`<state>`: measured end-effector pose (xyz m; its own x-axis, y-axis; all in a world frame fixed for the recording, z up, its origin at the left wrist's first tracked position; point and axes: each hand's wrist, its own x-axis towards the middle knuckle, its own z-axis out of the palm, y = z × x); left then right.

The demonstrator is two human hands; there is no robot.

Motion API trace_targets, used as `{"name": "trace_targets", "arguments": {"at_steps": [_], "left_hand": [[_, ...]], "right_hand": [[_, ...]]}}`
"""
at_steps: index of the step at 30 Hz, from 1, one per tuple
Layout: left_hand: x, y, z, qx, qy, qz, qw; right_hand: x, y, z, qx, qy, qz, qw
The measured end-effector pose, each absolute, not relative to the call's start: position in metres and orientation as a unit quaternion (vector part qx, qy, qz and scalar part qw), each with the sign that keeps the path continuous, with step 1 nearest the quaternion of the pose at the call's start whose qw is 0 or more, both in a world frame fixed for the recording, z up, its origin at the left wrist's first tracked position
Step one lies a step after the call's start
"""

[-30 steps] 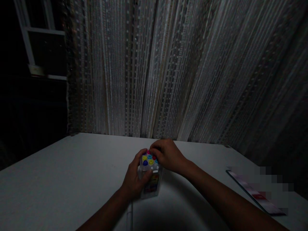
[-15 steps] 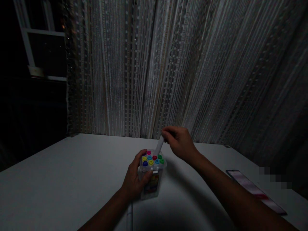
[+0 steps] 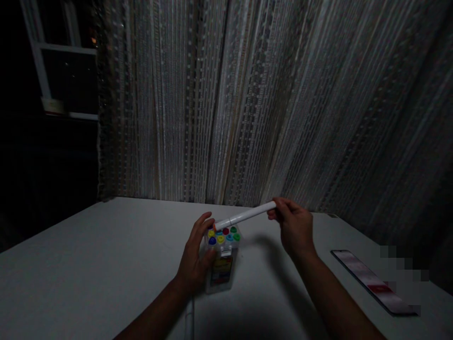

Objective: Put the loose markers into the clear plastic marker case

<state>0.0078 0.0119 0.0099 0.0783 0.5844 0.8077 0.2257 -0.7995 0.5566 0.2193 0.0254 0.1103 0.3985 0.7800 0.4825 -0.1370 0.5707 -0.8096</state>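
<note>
My right hand (image 3: 295,226) pinches a white marker (image 3: 246,216) by its far end. The marker slants down to the left, its orange end over the top of a clear plastic marker case (image 3: 222,267). Several coloured marker ends show in the case's top, among them a dark blue one (image 3: 212,241), a red one (image 3: 225,231) and a green one (image 3: 237,237). My left hand (image 3: 194,252) is curved around the case's left side, thumb at the front and fingers at the back. The case stands upright on the white table (image 3: 134,250).
A second white marker (image 3: 189,321) lies near the table's front edge, partly behind my left forearm. A phone (image 3: 371,281) with a lit screen rests at the right. A striped curtain (image 3: 226,104) hangs behind the table, beside a dark window (image 3: 71,75).
My right hand has moved right, and the marker has tipped from steep to nearly level, its orange end now showing. My left thumb and fingers have shifted slightly left on the case.
</note>
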Motion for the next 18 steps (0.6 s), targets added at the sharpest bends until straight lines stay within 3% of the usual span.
{"name": "trace_targets", "arguments": {"at_steps": [7,18], "left_hand": [[0.010,0.006,0.014,0.685,0.342,0.625,0.151],[0.016,-0.005,0.030,0.575,0.419,0.701,0.047]], "right_hand": [[0.193,0.016,0.067,-0.326,-0.397,0.406,0.756],[0.190,0.007,0.051,-0.343,-0.419,0.425,0.726]]}}
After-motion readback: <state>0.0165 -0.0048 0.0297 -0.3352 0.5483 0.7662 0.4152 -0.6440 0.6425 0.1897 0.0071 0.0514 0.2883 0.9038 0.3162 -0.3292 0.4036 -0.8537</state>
